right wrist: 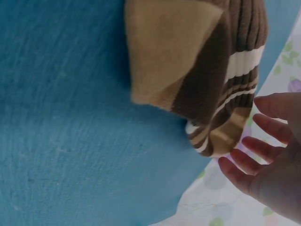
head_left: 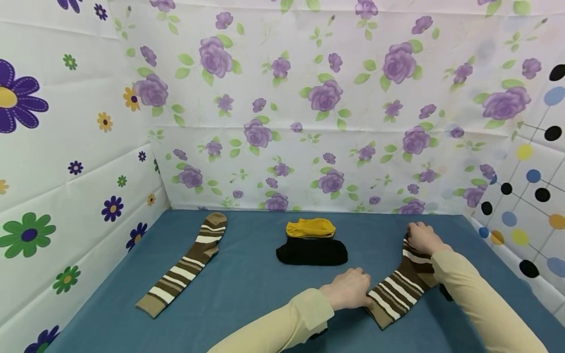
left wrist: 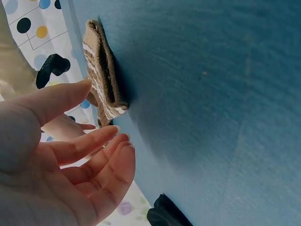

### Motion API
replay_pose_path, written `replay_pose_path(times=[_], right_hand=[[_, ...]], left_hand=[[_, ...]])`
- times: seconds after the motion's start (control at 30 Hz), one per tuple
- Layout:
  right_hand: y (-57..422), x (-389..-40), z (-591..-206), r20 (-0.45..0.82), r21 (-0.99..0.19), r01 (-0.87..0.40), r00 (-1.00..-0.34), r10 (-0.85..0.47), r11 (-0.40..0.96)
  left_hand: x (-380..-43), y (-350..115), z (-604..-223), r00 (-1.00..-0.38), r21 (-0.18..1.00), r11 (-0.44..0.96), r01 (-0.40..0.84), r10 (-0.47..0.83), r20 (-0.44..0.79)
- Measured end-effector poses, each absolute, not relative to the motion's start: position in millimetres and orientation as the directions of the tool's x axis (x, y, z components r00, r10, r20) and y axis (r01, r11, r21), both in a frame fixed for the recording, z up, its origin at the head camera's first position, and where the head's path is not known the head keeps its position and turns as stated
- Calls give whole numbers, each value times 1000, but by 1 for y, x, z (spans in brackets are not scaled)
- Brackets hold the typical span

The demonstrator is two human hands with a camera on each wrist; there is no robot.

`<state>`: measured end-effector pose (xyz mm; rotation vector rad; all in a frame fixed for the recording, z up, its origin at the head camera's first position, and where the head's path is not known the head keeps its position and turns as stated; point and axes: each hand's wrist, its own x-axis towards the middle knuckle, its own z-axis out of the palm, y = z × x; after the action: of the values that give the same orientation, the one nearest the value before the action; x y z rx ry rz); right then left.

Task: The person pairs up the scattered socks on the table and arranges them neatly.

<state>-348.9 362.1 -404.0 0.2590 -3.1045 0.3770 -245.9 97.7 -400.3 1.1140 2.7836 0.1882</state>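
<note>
Striped sock [head_left: 399, 287] at right of table [head_left: 247, 274]. Left hand [head_left: 346, 289] at near end, fingers relaxed, gripping nothing; right hand [head_left: 424, 239] at far end, fingers loosely spread, no grip.

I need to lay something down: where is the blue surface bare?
Bare: the wide patch between the left striped sock and the black sock. Crowded: the right, where left hand and right hand are at the other striped sock.
</note>
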Motion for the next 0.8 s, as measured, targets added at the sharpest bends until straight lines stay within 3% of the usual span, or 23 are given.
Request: replay_pose_path(times=[0.6, 0.8], right_hand=[[371, -350, -409, 48, -287, -125, -992, -116, 950], [372, -348, -409, 24, -252, -120, -993, -118, 960]], left_hand=[[-244, 108, -408, -736, 146, 739, 657, 671, -87], [-243, 110, -411, -743, 119, 747, 654, 664, -85]])
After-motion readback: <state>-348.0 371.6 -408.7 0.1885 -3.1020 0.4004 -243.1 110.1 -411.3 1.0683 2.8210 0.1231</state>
